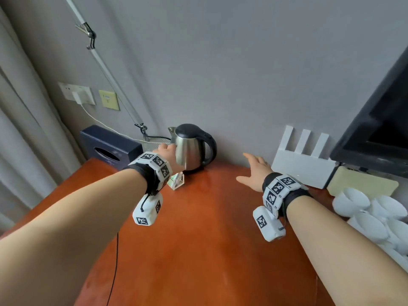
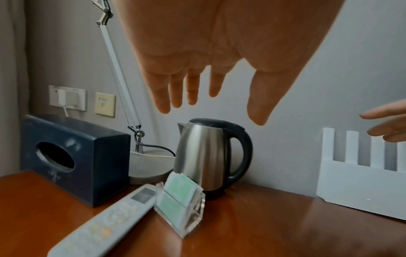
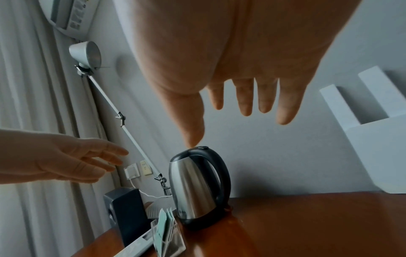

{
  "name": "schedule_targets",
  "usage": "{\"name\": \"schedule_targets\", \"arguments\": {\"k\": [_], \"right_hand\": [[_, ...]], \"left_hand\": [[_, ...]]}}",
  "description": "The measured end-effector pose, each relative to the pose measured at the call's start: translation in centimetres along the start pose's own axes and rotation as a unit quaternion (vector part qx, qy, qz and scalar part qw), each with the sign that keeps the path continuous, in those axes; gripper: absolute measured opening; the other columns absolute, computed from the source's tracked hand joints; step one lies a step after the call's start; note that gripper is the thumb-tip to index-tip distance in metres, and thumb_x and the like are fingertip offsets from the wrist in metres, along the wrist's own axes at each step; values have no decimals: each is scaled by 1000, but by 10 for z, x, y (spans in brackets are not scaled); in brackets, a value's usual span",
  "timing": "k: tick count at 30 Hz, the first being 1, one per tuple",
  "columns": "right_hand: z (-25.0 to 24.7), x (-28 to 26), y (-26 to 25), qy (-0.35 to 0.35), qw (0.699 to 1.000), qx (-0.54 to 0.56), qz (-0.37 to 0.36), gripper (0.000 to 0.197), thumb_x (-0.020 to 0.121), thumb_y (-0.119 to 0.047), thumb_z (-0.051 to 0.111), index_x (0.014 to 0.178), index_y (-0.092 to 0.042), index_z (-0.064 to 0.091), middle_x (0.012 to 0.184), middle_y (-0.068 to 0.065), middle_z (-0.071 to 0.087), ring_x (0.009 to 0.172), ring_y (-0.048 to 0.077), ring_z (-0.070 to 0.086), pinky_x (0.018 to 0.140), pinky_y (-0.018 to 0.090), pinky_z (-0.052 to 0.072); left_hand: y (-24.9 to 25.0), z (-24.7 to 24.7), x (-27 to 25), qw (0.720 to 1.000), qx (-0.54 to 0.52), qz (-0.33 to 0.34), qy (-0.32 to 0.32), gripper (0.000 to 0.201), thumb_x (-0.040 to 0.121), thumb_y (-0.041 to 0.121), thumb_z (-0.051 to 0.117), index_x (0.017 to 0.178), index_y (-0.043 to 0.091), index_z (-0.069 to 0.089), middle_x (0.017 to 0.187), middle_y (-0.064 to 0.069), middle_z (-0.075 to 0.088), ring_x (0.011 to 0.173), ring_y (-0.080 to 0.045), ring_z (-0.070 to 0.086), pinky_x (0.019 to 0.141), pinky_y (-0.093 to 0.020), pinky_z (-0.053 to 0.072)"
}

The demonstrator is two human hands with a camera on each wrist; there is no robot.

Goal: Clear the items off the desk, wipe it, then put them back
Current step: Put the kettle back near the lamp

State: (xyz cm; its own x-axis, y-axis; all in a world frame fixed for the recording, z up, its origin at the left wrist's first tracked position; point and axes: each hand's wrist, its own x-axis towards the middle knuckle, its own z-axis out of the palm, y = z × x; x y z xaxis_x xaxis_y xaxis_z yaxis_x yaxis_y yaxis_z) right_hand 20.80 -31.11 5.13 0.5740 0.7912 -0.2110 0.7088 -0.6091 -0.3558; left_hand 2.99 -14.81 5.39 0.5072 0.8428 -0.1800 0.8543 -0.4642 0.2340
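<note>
I judge I'm at the clearing step, both hands empty with fingers spread, my left hand (image 1: 166, 151) and right hand (image 1: 254, 171) flanking the steel kettle (image 1: 193, 146) standing at the tabletop's (image 1: 198, 239) back edge, so next I must grasp its handle and lift

Soft even daylight, glare on desk (image 1: 198, 228), wide-angle edge warp, wrist views dimmer, cups (image 1: 371, 213) blurred.

The left hand (image 2: 211, 57) hangs with straight, spread fingers above the steel kettle (image 2: 208, 156), not touching it. On the worktop (image 2: 263, 226) stand a dark tissue box (image 2: 74, 158), a clear card holder (image 2: 182, 203) and a white remote (image 2: 110, 220). The right hand's fingers (image 2: 386, 121) show at the right edge.
</note>
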Motion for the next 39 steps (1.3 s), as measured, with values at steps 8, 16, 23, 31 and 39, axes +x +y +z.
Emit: {"name": "schedule_targets", "arguments": {"k": [8, 16, 23, 31, 39], "right_hand": [[7, 96, -72, 4, 1000, 17, 16, 71, 89, -32, 59, 148, -23, 20, 152, 11, 24, 139, 30, 28, 112, 40, 27], [23, 183, -103, -23, 999, 26, 18, 77, 86, -28, 64, 148, -19, 19, 151, 11, 25, 136, 29, 34, 112, 38, 30], [53, 216, -88, -8, 998, 60, 14, 59, 91, -17, 56, 143, -19, 29, 140, 14, 41, 122, 32, 48, 102, 35, 38], [56, 217, -72, 21, 996, 86, 20, 45, 94, -18, 51, 136, -18, 38, 130, 12, 52, 116, 30, 53, 99, 38, 42], [8, 165, -42, 64, 991, 110, 31, 44, 94, -14, 52, 136, -14, 39, 129, 14, 52, 118, 30, 51, 100, 34, 39]], "left_hand": [[-39, -21, 113, 998, -17, 57, -12, 73, 84, 24, 65, 146, 22, 27, 142, -11, 36, 122, -32, 48, 98, -39, 44], [-47, -12, 201, 995, -41, 65, -71, 101, 73, 44, 75, 150, 25, 12, 147, -12, 31, 131, -32, 41, 105, -46, 36], [-48, 10, 232, 984, -92, 89, -123, 115, 64, 47, 81, 150, 25, 8, 145, -14, 36, 133, -33, 37, 110, -50, 33], [-41, 15, 230, 981, -109, 116, -109, 118, 62, 48, 82, 150, 27, 6, 147, -14, 30, 133, -34, 36, 108, -47, 36], [7, -1, 196, 972, -114, 185, -87, 118, 66, 51, 78, 151, 26, 1, 149, -13, 25, 135, -31, 34, 107, -42, 34]]}}
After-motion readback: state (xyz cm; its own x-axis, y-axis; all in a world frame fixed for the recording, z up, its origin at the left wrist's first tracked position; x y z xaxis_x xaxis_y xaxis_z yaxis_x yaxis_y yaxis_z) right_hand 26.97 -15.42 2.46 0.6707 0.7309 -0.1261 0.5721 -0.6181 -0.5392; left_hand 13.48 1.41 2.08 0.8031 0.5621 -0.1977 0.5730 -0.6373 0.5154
